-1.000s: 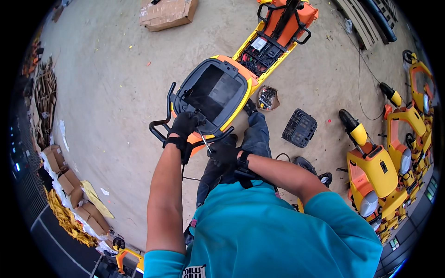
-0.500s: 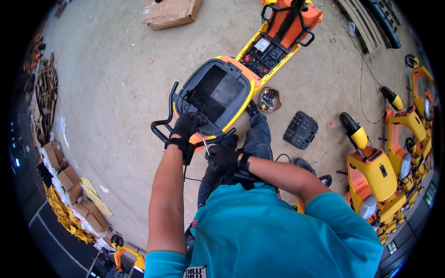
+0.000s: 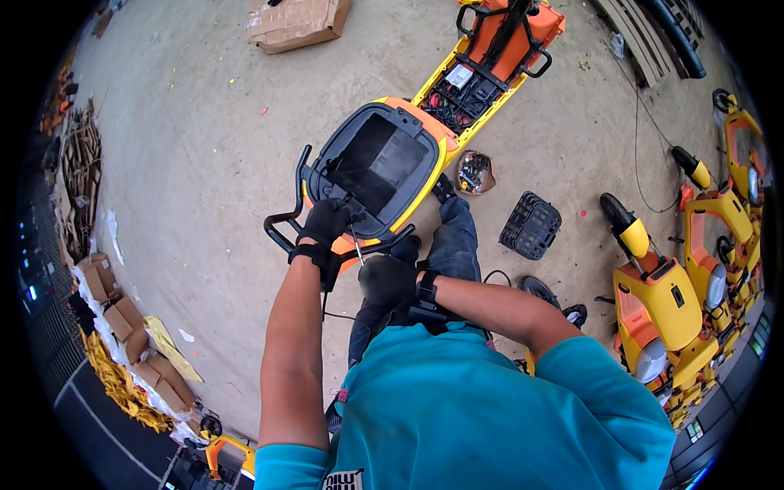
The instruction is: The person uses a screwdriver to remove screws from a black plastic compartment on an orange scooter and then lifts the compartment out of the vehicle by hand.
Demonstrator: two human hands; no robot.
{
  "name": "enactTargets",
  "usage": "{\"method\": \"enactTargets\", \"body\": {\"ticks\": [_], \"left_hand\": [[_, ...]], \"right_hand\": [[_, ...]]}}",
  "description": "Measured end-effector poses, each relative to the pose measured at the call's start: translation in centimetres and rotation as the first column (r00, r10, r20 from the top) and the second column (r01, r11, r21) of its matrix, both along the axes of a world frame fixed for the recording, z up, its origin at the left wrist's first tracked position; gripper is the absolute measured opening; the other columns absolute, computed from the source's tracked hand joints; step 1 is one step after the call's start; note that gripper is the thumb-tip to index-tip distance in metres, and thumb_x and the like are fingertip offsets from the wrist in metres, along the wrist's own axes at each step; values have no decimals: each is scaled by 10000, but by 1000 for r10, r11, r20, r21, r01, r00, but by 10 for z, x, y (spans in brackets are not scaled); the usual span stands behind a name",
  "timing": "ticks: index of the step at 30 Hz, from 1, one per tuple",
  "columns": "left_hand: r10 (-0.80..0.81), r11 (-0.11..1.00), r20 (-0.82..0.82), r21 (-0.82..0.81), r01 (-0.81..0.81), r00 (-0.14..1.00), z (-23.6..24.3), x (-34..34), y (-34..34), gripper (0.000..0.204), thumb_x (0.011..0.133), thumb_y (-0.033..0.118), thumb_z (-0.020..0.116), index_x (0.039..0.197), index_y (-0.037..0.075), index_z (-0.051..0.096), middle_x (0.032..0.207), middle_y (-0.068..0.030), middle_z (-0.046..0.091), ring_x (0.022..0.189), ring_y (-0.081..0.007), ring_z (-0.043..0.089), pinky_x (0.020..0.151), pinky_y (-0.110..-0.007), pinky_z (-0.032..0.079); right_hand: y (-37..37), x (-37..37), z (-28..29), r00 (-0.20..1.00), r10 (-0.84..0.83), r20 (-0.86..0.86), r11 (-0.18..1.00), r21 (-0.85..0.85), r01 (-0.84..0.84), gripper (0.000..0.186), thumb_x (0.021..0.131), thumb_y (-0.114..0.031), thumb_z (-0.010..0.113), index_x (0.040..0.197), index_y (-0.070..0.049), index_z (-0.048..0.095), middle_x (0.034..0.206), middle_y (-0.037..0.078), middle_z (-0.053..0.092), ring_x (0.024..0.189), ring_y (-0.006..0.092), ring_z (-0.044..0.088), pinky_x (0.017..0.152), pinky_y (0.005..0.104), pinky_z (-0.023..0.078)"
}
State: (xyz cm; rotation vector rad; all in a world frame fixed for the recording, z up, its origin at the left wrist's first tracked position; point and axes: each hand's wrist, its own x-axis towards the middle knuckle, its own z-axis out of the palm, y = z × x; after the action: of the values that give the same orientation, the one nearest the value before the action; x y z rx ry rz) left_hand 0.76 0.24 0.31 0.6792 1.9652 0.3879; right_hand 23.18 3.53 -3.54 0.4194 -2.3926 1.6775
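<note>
A yellow and orange scooter (image 3: 449, 145) stands in front of me with a black open storage bin (image 3: 382, 167) at its near end. My left hand (image 3: 328, 222), in a black glove, is closed at the bin's near left rim; its fingertips meet the upper end of a slim metal-shafted tool (image 3: 357, 247). What else those fingers hold is hidden. Lower and closer to my body, my gloved right hand (image 3: 388, 280) is closed around the tool's lower end, hiding its handle. The shaft slants up from the right hand toward the left.
Black tubular bars (image 3: 286, 219) stick out left of the bin. An opened box of small parts (image 3: 474, 173) and a black plastic grate (image 3: 531, 225) lie on the floor to the right. More yellow scooters (image 3: 657, 306) stand at right. A cardboard box (image 3: 298, 23) lies at far left.
My right hand has turned on the tool's lower end, its back now rounder toward the camera and slightly blurred. The left hand keeps its place at the rim.
</note>
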Motion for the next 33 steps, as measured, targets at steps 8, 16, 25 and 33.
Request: {"method": "enactTargets", "body": {"ticks": [8, 16, 25, 33], "left_hand": [[74, 997, 49, -42, -72, 996, -28, -3, -12, 259, 914, 190, 555, 938, -10, 718, 834, -81, 723, 734, -152, 654, 684, -292, 500], [-135, 982, -16, 130, 136, 991, -10, 8, 4, 205, 841, 140, 575, 946, 85, 742, 966, -96, 713, 899, -258, 675, 799, -350, 527], [-271, 956, -311, 24, 292, 911, -4, 15, -6, 192, 851, 181, 542, 880, 107, 717, 910, -101, 691, 916, -282, 664, 774, -407, 530], [-204, 977, -296, 3, 214, 933, -30, 20, -14, 238, 875, 265, 549, 928, 74, 681, 929, -140, 680, 893, -316, 659, 779, -416, 518]], "right_hand": [[-31, 0, -26, 953, -24, 301, 987, -144, 70, 139, 885, -145, 575, 920, -15, 607, 807, 77, 628, 782, 176, 622, 733, 318, 508], [-31, 8, -32, 946, 58, 318, 885, -455, 98, 128, 926, -87, 555, 1018, -2, 581, 877, 74, 622, 798, 159, 617, 738, 306, 512], [-3, -34, 56, 705, 353, 616, 584, -733, 349, 154, 887, -106, 628, 1011, -16, 647, 929, 62, 669, 834, 152, 618, 751, 293, 505], [-9, -18, 15, 641, 340, 688, 648, -665, 371, 177, 948, -136, 546, 1079, -43, 621, 996, 17, 617, 883, 112, 579, 767, 257, 483]]}}
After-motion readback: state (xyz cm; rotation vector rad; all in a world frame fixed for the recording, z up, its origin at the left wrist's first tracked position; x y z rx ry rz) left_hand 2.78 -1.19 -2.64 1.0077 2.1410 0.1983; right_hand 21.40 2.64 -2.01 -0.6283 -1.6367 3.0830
